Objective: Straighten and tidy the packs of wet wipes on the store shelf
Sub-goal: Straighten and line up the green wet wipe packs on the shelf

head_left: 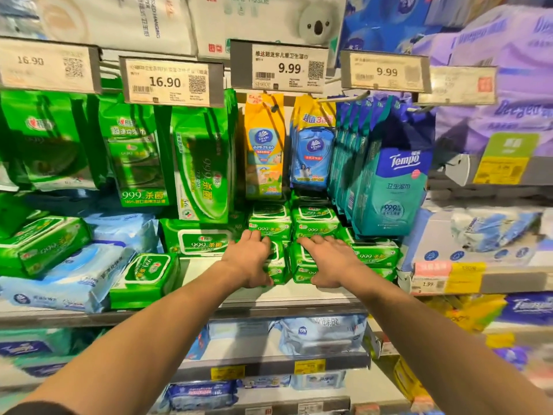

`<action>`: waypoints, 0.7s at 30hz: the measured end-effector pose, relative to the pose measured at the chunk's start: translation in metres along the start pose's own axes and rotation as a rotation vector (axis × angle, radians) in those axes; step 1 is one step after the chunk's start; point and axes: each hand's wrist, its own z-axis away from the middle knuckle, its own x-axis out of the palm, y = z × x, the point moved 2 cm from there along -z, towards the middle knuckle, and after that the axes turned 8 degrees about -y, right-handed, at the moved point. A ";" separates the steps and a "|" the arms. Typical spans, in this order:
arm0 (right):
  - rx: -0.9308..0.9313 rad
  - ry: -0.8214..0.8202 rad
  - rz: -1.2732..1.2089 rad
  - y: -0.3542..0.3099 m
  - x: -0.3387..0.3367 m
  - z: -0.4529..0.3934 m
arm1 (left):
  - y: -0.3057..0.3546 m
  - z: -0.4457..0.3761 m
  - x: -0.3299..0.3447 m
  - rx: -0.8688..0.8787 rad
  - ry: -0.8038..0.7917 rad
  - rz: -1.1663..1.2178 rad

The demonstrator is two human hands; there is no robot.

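Small green wet-wipe packs are stacked at the middle of the shelf. My left hand lies flat over the left front green pack, fingers spread, thumb at its front. My right hand rests the same way on the right front green pack. Two more green packs sit stacked behind them. Another green pack lies to the right of my right hand. A wider green pack lies to the left.
A tilted green pack and pale blue packs lie at the left. Hanging packs fill the pegs above: green, yellow, teal Tempo. Price tags jut out overhead. More packs sit on the lower shelves.
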 end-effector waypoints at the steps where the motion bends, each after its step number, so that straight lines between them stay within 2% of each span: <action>1: 0.001 0.003 0.006 0.000 0.001 0.001 | 0.001 -0.002 0.002 0.011 0.000 0.009; 6: 0.012 0.015 0.043 -0.001 0.003 0.001 | 0.009 -0.015 0.012 0.059 -0.006 0.033; 13: 0.020 0.032 0.058 -0.002 0.005 0.000 | 0.011 -0.020 0.017 0.079 0.109 0.101; 21: 0.001 0.062 0.006 -0.014 0.017 -0.004 | 0.014 -0.020 0.021 0.091 0.111 0.090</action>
